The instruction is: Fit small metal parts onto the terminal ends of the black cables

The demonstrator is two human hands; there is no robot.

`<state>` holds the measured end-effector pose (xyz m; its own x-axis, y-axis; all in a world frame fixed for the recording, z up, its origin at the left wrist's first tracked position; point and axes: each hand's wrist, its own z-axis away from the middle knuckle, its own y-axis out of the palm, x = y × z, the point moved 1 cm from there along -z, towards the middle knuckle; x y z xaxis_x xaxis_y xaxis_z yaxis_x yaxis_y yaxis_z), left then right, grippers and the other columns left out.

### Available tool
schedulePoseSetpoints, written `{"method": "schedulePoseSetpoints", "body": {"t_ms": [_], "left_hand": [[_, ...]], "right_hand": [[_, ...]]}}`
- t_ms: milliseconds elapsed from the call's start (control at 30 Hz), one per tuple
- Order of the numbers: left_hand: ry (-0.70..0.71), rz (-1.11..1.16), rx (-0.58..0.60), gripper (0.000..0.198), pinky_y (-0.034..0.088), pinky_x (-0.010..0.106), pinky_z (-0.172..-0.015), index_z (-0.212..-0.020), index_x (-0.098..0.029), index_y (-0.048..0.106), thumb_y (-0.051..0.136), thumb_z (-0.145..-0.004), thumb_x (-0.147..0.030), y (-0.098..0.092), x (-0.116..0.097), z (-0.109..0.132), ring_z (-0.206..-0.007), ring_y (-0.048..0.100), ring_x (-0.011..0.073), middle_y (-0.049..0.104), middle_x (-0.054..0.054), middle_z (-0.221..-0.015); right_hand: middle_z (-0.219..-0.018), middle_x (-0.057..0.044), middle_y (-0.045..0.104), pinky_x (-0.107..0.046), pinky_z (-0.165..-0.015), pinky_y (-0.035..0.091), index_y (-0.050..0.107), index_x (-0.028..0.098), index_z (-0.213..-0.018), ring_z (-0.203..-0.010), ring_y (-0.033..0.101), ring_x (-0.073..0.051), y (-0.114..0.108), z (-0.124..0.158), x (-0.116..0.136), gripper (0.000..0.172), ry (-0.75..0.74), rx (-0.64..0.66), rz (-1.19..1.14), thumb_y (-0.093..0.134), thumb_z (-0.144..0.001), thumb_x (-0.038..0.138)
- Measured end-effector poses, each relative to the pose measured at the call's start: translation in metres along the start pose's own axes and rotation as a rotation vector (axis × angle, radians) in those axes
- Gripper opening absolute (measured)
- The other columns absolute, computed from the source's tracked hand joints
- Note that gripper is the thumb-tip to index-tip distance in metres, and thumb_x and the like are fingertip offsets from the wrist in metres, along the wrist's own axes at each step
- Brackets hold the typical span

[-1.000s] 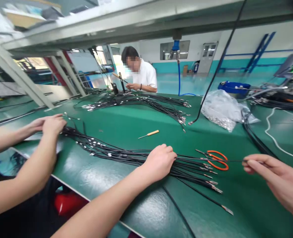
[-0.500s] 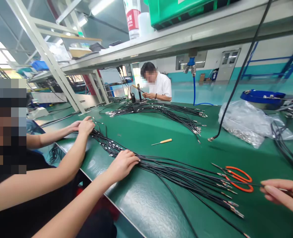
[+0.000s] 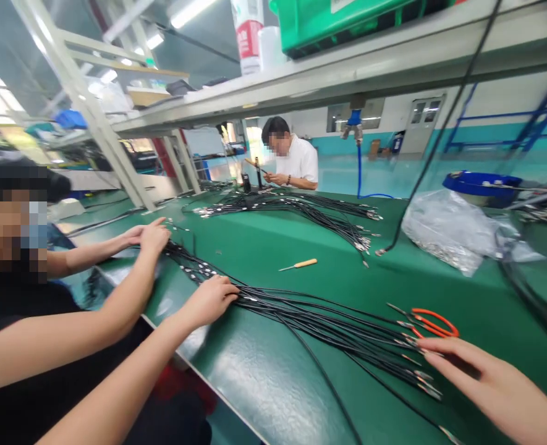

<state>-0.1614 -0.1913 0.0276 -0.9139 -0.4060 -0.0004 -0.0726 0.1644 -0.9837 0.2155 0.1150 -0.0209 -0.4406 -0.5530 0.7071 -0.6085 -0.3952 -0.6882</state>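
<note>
A long bundle of black cables (image 3: pixel 310 315) with metal terminals lies across the green table (image 3: pixel 273 371). My left hand (image 3: pixel 211 300) rests palm down on the bundle's left part, fingers laid flat over the cables. My right hand (image 3: pixel 481 383) reaches in from the lower right with its fingers stretched out and nothing visible in them. Its fingertips are at the cables' terminal ends (image 3: pixel 416 364), just below the orange-handled scissors (image 3: pixel 433 322). A person on my left has both hands (image 3: pixel 150 236) on the far left end of the same bundle.
A small screwdriver with a yellow handle (image 3: pixel 301 264) lies mid-table. Behind it is a second cable bundle (image 3: pixel 310 210), where a person in white (image 3: pixel 296 162) works. At the right are a clear plastic bag (image 3: pixel 453 232), a blue tub (image 3: pixel 481 185) and a hanging black cord (image 3: pixel 421 179). A shelf runs overhead.
My left hand slid leftwards along the bundle. My right hand let go of the single cable it pinched and now reaches open toward the terminal ends. The view swung up and left.
</note>
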Motion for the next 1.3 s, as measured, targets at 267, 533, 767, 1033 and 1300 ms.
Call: {"method": "schedulePoseSetpoints", "body": {"t_ms": [267,533,767,1033,1300], "left_hand": [[0.308,0.237,-0.135,0.027,0.043,0.033,-0.086,-0.105,-0.027,0.059,0.045,-0.084,-0.034,-0.021,-0.116,-0.034,-0.096,0.055,0.0200,0.059,0.003,-0.105],[0.528,0.594,-0.013,0.023,0.044,0.032,-0.081,-0.102,-0.019,0.062,0.046,-0.086,-0.020,0.015,-0.284,-0.092,-0.086,0.054,0.0178,0.063,0.004,-0.091],[0.364,0.980,0.090,0.022,0.045,0.023,-0.075,-0.098,-0.024,0.065,0.049,-0.084,-0.018,0.032,-0.286,-0.097,-0.081,0.058,0.0116,0.064,-0.001,-0.087],[0.342,1.070,0.098,0.018,0.044,0.019,-0.069,-0.089,-0.021,0.067,0.052,-0.082,-0.015,0.023,-0.284,-0.098,-0.074,0.058,0.0093,0.063,-0.001,-0.080],[0.447,0.912,-0.060,0.020,0.044,0.021,-0.066,-0.100,-0.021,0.062,0.049,-0.085,-0.021,0.028,-0.288,-0.092,-0.069,0.055,0.0099,0.059,0.000,-0.078]], "right_hand": [[-0.087,-0.003,0.068,-0.033,-0.082,0.045,0.069,0.022,-0.080,-0.083,0.061,-0.020,-0.017,-0.010,0.025,0.019,0.088,0.124,-0.180,0.057,-0.074,0.036],[-0.070,-0.002,0.063,-0.030,-0.067,0.046,0.062,0.014,-0.090,-0.064,0.058,-0.013,-0.019,-0.014,0.016,0.029,0.197,0.175,-0.638,0.067,-0.067,0.033],[-0.070,0.000,0.061,-0.027,-0.065,0.045,0.062,0.016,-0.088,-0.063,0.055,-0.011,-0.024,-0.011,0.026,0.025,0.213,0.190,-0.766,0.069,-0.067,0.029],[-0.065,0.001,0.062,-0.024,-0.058,0.044,0.062,0.016,-0.081,-0.055,0.053,-0.009,-0.023,-0.008,0.033,0.022,0.274,0.172,-0.897,0.071,-0.063,0.024],[-0.066,0.002,0.060,-0.024,-0.060,0.043,0.061,0.016,-0.080,-0.058,0.052,-0.009,-0.022,-0.007,0.035,0.019,0.231,0.117,-0.847,0.070,-0.064,0.025]]}}
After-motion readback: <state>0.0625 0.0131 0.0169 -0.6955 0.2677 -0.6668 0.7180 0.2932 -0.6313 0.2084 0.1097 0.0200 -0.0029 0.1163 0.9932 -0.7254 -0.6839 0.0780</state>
